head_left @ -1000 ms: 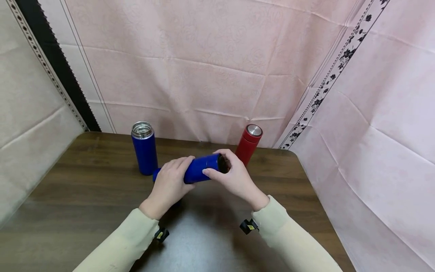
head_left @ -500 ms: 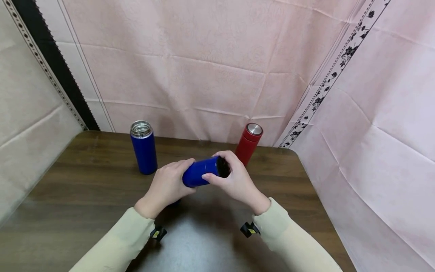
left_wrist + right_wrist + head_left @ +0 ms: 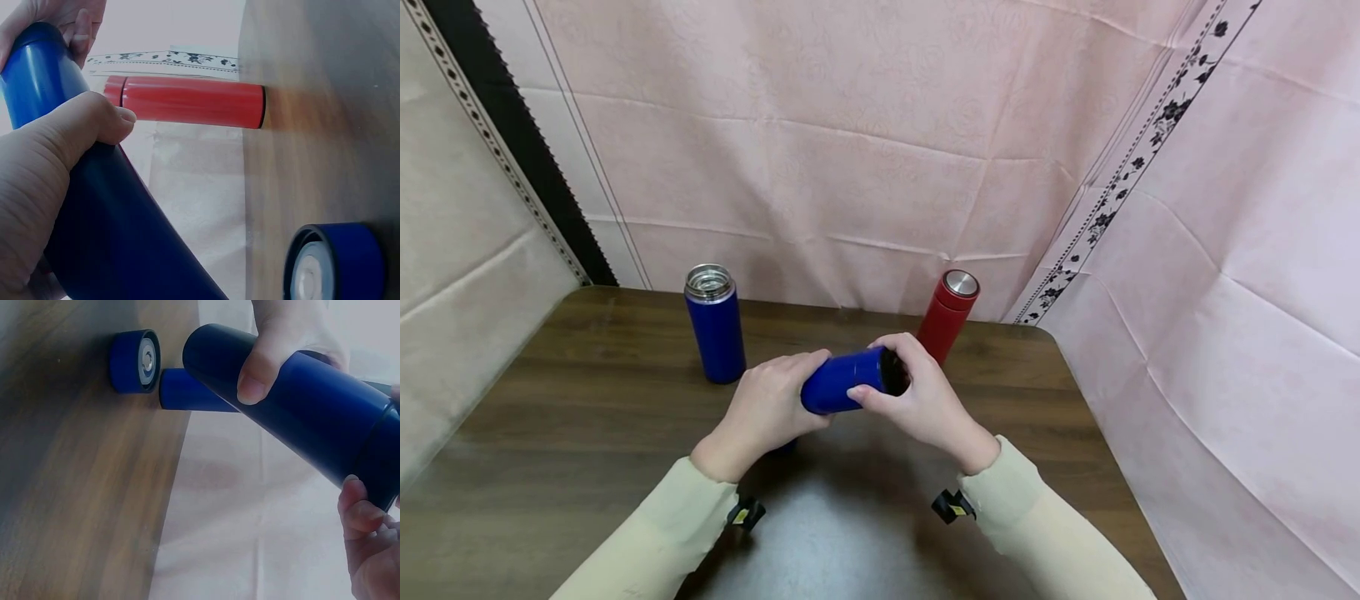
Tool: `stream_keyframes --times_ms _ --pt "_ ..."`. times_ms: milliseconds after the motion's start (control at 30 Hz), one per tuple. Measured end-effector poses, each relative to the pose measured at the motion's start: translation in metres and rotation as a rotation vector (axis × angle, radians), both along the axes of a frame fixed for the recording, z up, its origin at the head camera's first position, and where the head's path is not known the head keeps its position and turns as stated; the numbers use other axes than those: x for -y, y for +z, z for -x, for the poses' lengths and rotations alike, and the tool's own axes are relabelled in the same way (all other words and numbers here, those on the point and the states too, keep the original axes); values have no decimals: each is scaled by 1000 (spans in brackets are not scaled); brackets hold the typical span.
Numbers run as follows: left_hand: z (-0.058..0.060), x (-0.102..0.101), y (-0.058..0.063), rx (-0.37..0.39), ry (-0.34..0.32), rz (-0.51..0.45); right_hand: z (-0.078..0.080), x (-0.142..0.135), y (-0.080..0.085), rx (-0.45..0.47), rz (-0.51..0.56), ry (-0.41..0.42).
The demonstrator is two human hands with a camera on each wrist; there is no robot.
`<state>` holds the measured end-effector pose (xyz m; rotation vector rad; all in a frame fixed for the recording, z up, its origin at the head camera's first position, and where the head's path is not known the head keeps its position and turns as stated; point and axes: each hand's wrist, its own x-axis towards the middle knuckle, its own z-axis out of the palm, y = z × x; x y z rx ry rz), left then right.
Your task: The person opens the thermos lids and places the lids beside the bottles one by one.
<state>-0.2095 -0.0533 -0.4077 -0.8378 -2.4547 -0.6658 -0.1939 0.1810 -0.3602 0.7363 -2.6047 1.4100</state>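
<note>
A long blue thermos flask (image 3: 842,383) is held tilted above the table between both hands. My left hand (image 3: 767,408) grips its body, thumb laid across it in the left wrist view. My right hand (image 3: 925,404) holds the dark-topped lid end, just past a thin seam (image 3: 374,439) in the right wrist view. Behind my left hand stands an open blue thermos (image 3: 717,337) with a bare steel neck (image 3: 710,284). On the table lies a loose blue lid (image 3: 356,262), inner side showing; in the head view my left hand mostly hides it.
A red thermos (image 3: 947,317) with a silver top stands upright at the back right, just beyond my right hand. The brown wooden table (image 3: 587,417) meets pale pink cloth (image 3: 820,167) at the back and both sides.
The flask's far left end has swung down toward me and is now hidden behind my left hand. That hand has shifted slightly left and nearer; the right hand has barely moved.
</note>
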Motion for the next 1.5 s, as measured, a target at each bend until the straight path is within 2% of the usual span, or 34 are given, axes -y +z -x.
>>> stream_keyframes --times_ms 333,633,767,900,1000,1067,1267,1500 --pt "-3 3 11 53 -10 22 -2 0 4 -37 -11 31" --pt "-1 2 21 110 -32 35 0 -3 4 -71 -36 17" --pt "1 -2 18 152 -5 37 2 -2 3 -77 -43 -13" --pt "-2 -9 6 85 66 3 1 7 -1 -97 -13 -108" --pt "-5 -14 1 0 102 -41 0 16 -3 -156 49 -204" --pt "-7 -17 0 -38 109 -69 0 20 -3 -216 97 -239" --pt "-8 -20 0 -87 75 -132 1 24 1 -376 147 -197" --pt "-8 -18 1 -66 37 -155 2 24 5 -406 137 -145"
